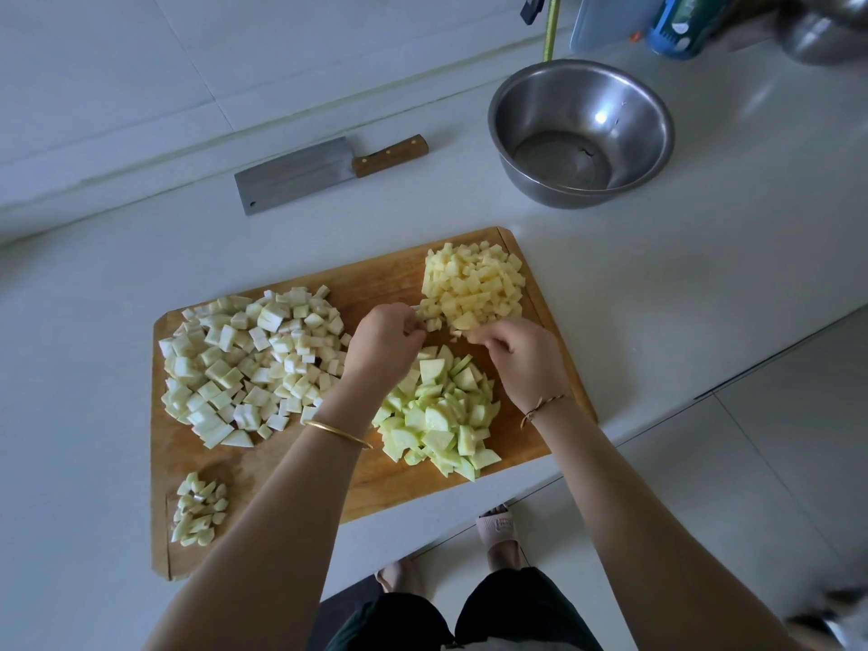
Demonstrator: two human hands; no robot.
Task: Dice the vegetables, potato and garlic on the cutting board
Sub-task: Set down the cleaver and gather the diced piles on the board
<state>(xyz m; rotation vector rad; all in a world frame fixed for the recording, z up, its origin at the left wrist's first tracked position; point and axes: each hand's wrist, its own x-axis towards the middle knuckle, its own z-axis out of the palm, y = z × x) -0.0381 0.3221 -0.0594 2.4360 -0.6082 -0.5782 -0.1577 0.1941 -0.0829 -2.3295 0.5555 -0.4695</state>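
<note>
Both hands meet over the far right part of the board [375, 284], knuckles up, fingertips turned toward each other at the near edge of the potato [474, 284] pile. The left hand [385, 343] has its fingers curled in tight, tips right against the nearest yellow dice; the right hand [523, 357] is curled the same way, with its fingertips touching the pile's near corner. Whether either hand really grips any dice I cannot tell, as the fingers hide what lies under them. The potato is already diced and heaped just beyond the hands, near the board's far right corner. Under and between the two wrists lies a heap of green pieces [437, 415], cut in larger, flatter chunks. Left of the left hand spreads the biggest pile, white cubes [249, 359], which reaches up to that wrist. The garlic [199, 509] sits well to the left of the left forearm, a small chopped heap at the board's near left corner, apart from the rest. A thin gold bangle [336, 432] rings the left wrist and a knotted cord [545, 408] the right. Beyond the hands and off the board, a cleaver [305, 173] lies flat on the white table [657, 284], with its wooden handle pointing right toward a steel bowl [648, 133] that stands beyond the right hand, clear of the board.
</note>
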